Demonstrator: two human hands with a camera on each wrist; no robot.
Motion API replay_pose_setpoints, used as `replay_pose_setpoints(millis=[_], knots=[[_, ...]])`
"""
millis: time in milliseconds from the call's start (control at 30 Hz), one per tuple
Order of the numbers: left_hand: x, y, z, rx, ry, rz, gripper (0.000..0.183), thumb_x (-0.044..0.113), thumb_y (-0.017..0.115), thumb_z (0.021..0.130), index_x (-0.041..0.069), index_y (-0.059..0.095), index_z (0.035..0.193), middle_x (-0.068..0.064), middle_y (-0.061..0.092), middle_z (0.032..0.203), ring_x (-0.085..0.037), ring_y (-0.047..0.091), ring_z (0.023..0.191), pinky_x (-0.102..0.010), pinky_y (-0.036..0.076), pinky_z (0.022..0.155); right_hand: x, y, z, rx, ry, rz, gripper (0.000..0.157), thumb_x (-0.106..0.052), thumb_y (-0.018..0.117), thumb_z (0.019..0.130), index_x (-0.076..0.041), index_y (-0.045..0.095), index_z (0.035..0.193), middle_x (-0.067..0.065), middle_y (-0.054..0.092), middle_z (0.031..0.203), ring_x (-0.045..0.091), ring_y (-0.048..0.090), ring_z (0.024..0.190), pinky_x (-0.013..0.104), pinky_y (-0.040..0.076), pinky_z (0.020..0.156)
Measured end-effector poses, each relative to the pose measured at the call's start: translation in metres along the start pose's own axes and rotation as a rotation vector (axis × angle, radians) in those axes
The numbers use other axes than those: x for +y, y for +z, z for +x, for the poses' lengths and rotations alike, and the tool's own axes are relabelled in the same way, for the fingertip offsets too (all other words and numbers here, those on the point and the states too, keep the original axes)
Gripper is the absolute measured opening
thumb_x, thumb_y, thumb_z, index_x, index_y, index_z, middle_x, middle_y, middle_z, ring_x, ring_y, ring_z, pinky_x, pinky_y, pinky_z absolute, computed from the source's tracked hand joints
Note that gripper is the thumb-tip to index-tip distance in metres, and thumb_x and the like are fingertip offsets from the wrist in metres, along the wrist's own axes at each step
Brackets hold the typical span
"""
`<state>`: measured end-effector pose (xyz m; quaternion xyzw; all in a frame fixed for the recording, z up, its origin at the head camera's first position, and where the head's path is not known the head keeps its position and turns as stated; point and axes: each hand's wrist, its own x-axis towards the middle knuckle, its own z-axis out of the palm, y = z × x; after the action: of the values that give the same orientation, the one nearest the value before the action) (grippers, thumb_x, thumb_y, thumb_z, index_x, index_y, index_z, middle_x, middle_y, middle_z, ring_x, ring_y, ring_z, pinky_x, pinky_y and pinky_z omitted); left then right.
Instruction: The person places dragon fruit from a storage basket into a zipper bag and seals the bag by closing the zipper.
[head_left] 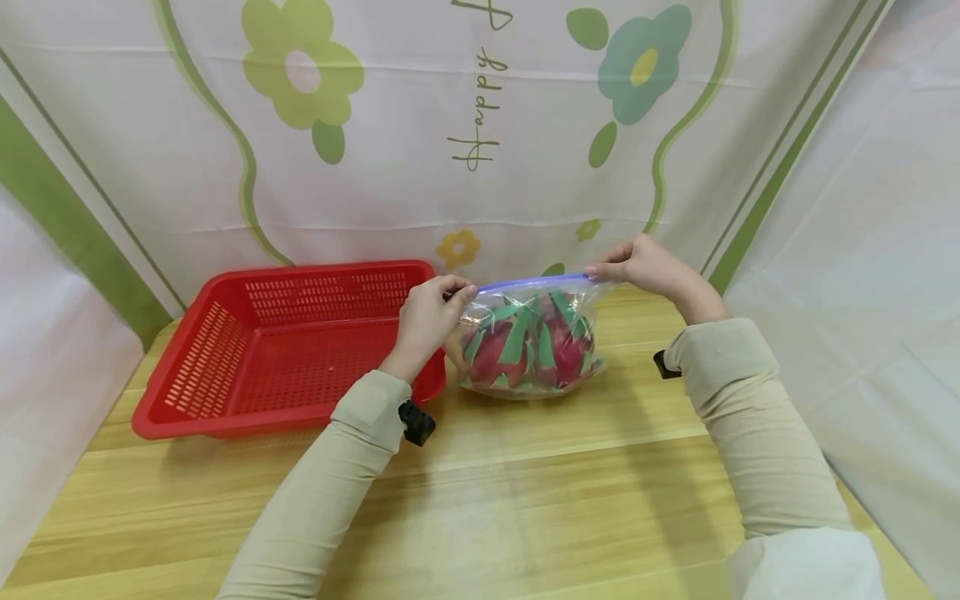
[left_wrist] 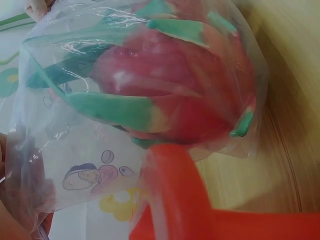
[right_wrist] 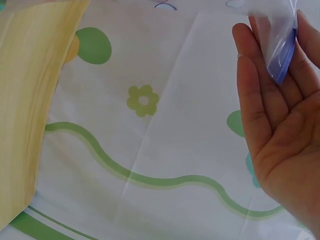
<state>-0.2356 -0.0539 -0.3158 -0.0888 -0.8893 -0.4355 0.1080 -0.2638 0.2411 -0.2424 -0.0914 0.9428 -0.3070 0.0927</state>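
A clear zip bag [head_left: 534, 387] with a purple-blue top strip stands on the wooden table, two dragon fruits inside. One dragon fruit [head_left: 498, 354] sits on the left and the other dragon fruit [head_left: 562, 342] on the right, both pink-red with green scales. My left hand [head_left: 431, 318] pinches the bag's upper left corner. At the upper right corner, my right hand [head_left: 651, 271] pinches the end of the strip between thumb and fingers. The right wrist view shows that strip end [right_wrist: 283, 62] against the fingers. In the left wrist view a dragon fruit [left_wrist: 160, 75] shows large through the plastic.
A red plastic basket [head_left: 247, 421] with slotted sides stands left of the bag, its right end beneath my left forearm. Its rim [left_wrist: 175, 185] shows close to the left wrist camera. Behind the wooden table [head_left: 517, 500] hangs a white flowered cloth [head_left: 405, 167].
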Motion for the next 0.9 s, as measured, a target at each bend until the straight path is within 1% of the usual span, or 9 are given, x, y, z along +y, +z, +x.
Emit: replay_pose_setpoints(millis=[100,233,300,400,467,533,700,800,900], knots=[[0.001,0.0,0.0,-0.002,-0.012,0.005,0.024,0.032,0.061,0.093,0.013,0.072,0.102,-0.006,0.071,0.094,-0.019,0.063,0.084,-0.033,0.05,0.066,0.006,-0.001,0.0,0.005,0.013,-0.014,0.042,-0.039,0.061,0.092,-0.001,0.071,0.108,0.019,0.068,0.115,0.035,0.057,0.114,0.055,0.043,0.099],[0.001,0.001,0.0,-0.003,-0.014,0.009,0.024,0.031,0.061,0.093,0.012,0.072,0.103,-0.007,0.072,0.095,-0.02,0.064,0.083,-0.032,0.05,0.065,0.012,-0.001,-0.002,-0.002,0.021,-0.03,0.044,-0.04,0.06,0.093,-0.001,0.07,0.111,0.024,0.061,0.126,0.039,0.06,0.111,0.055,0.046,0.097],[0.001,0.001,0.001,-0.006,-0.011,0.01,0.024,0.031,0.061,0.093,0.012,0.072,0.103,-0.007,0.072,0.095,-0.02,0.064,0.084,-0.033,0.051,0.066,0.016,-0.001,-0.003,-0.003,0.015,-0.019,0.043,-0.036,0.059,0.094,0.0,0.069,0.112,0.025,0.059,0.128,0.041,0.06,0.111,0.055,0.046,0.096],[0.001,0.003,0.001,-0.017,-0.017,-0.005,0.024,0.029,0.061,0.093,0.011,0.072,0.103,-0.008,0.071,0.096,-0.021,0.063,0.083,-0.032,0.051,0.068,0.019,0.0,-0.004,0.005,0.003,0.008,0.04,-0.032,0.059,0.094,0.002,0.068,0.112,0.025,0.059,0.127,0.04,0.06,0.11,0.053,0.047,0.096],[0.002,0.004,0.001,-0.027,-0.027,-0.02,0.024,0.029,0.06,0.094,0.01,0.071,0.104,-0.007,0.07,0.097,-0.021,0.061,0.083,-0.032,0.05,0.068,0.022,0.001,-0.004,0.006,0.002,0.019,0.039,-0.031,0.06,0.094,0.002,0.069,0.112,0.023,0.061,0.125,0.039,0.061,0.11,0.053,0.048,0.096],[0.004,0.006,0.0,-0.038,-0.026,-0.026,0.024,0.029,0.06,0.094,0.01,0.071,0.104,-0.008,0.068,0.099,-0.021,0.06,0.084,-0.032,0.05,0.07,0.024,0.002,-0.005,0.004,0.008,0.029,0.038,-0.03,0.06,0.094,0.003,0.069,0.111,0.021,0.065,0.119,0.038,0.062,0.109,0.052,0.048,0.096],[0.008,0.01,-0.001,-0.053,0.021,-0.003,0.025,0.029,0.059,0.094,0.009,0.071,0.104,-0.009,0.062,0.106,-0.023,0.061,0.095,-0.037,0.053,0.079,0.031,0.004,-0.008,-0.022,0.037,0.045,0.037,-0.028,0.058,0.095,0.005,0.069,0.109,0.007,0.072,0.097,0.035,0.064,0.106,0.047,0.051,0.095],[0.011,0.013,-0.003,-0.07,0.017,-0.026,0.024,0.028,0.059,0.094,0.009,0.07,0.105,-0.01,0.06,0.111,-0.025,0.061,0.102,-0.039,0.054,0.087,0.035,0.005,-0.009,-0.058,0.037,0.045,0.039,-0.03,0.056,0.096,0.004,0.068,0.11,0.0,0.072,0.092,0.027,0.066,0.098,0.044,0.052,0.094],[0.012,0.016,-0.004,-0.097,-0.001,-0.058,0.024,0.027,0.059,0.095,0.009,0.068,0.108,-0.011,0.06,0.115,-0.026,0.06,0.106,-0.041,0.053,0.092,0.04,0.008,-0.012,-0.118,0.028,0.068,0.041,-0.031,0.052,0.098,0.006,0.065,0.112,0.005,0.073,0.095,0.015,0.067,0.091,0.038,0.054,0.09]])
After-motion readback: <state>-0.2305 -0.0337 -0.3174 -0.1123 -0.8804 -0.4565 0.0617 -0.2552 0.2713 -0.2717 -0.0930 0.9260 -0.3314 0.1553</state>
